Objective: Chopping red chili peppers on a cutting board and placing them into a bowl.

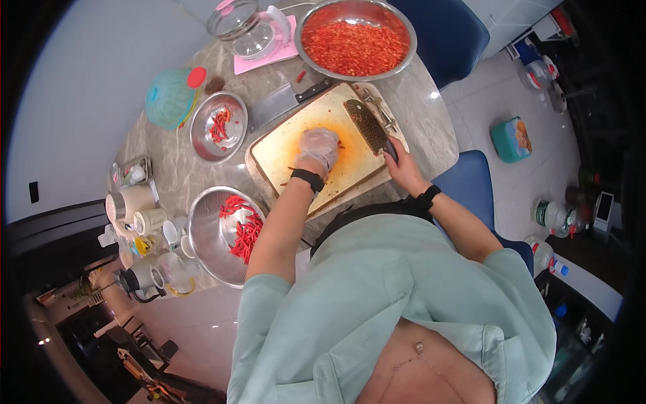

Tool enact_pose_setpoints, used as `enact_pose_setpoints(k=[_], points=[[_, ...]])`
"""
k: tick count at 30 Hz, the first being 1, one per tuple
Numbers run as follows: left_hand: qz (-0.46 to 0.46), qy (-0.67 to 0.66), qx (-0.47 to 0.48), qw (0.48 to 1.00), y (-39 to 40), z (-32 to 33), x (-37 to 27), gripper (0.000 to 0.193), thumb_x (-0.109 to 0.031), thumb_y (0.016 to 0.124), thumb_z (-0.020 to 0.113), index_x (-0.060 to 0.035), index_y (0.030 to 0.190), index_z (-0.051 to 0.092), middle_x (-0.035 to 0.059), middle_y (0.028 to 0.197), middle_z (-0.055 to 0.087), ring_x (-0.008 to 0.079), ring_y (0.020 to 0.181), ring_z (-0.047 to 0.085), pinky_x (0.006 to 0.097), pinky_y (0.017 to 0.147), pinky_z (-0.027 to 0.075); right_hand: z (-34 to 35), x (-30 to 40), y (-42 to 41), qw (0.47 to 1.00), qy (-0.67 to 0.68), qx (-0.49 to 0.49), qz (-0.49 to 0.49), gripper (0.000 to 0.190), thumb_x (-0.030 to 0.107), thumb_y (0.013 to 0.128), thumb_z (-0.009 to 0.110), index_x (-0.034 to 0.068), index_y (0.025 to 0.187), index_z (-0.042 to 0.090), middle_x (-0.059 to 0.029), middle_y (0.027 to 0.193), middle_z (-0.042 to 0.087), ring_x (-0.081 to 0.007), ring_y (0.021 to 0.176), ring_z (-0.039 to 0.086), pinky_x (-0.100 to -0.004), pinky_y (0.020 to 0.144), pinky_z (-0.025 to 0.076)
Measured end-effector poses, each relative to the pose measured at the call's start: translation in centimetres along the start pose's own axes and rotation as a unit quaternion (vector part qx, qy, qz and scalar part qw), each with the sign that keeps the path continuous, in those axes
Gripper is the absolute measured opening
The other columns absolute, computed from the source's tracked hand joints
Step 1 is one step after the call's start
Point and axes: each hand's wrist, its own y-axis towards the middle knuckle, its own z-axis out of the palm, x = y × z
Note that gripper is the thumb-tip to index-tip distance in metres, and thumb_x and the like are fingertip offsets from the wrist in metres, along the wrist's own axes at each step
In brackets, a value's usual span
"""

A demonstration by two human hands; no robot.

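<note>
My left hand, in a clear plastic glove, rests palm down on the stained cutting board; bits of red chili show beside it, and what lies under the palm is hidden. The bare right hand grips the black handle of a cleaver with a dark patterned blade, lying along the board's right side. A second cleaver lies behind the board. To the left are a small steel bowl with some red chilies and a perforated steel colander holding whole red chilies.
A large steel basin of chopped chili stands at the back, beside a glass kettle on a pink base. Blue-green bowls, jars and mugs line the left. Blue chairs adjoin the table's right edge.
</note>
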Motion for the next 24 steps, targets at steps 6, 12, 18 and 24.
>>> enact_pose_setpoints(k=[6,12,18,24], points=[[0.023,0.049,0.04,0.998,-0.1,-1.9,-1.5,0.02,-0.015,0.082,0.051,-0.0108,0.087,0.07,0.01,0.088,0.069,0.0258,0.083,0.066,0.0361,0.07,0.048,0.1,0.4,-0.3,0.999,-0.011,-0.013,-0.032,0.042,0.013,0.087,0.055,0.008,0.126,0.041,-0.0271,0.093,0.061,-0.043,0.087,0.06,-0.0441,0.072,0.048],[-0.012,0.012,-0.009,1.0,0.2,-0.9,-0.7,0.018,-0.015,0.08,0.052,-0.0114,0.084,0.07,0.0104,0.084,0.069,0.027,0.077,0.066,0.0365,0.069,0.048,0.0,1.0,-0.5,0.999,-0.01,0.003,-0.035,0.041,0.012,0.087,0.055,0.007,0.125,0.042,-0.0265,0.094,0.061,-0.0424,0.087,0.06,-0.0434,0.073,0.048],[-0.092,-0.033,-0.118,0.988,-2.0,-0.9,4.1,0.016,-0.023,0.078,0.055,-0.0097,0.079,0.064,0.0132,0.076,0.065,0.03,0.075,0.064,0.0411,0.067,0.05,0.3,-0.1,-0.2,0.998,-0.003,-0.015,-0.055,0.042,0.011,0.086,0.057,0.007,0.125,0.043,-0.0255,0.096,0.061,-0.0419,0.089,0.06,-0.043,0.074,0.048],[-0.144,-0.149,-0.033,0.978,-5.1,1.5,4.9,0.024,-0.026,0.083,0.053,-0.0086,0.095,0.064,0.0185,0.086,0.064,0.0349,0.087,0.061,0.0446,0.08,0.047,0.4,1.5,-0.1,0.996,0.004,0.031,-0.078,0.039,0.011,0.086,0.057,0.006,0.123,0.045,-0.0244,0.098,0.061,-0.0407,0.092,0.059,-0.0411,0.076,0.048]])
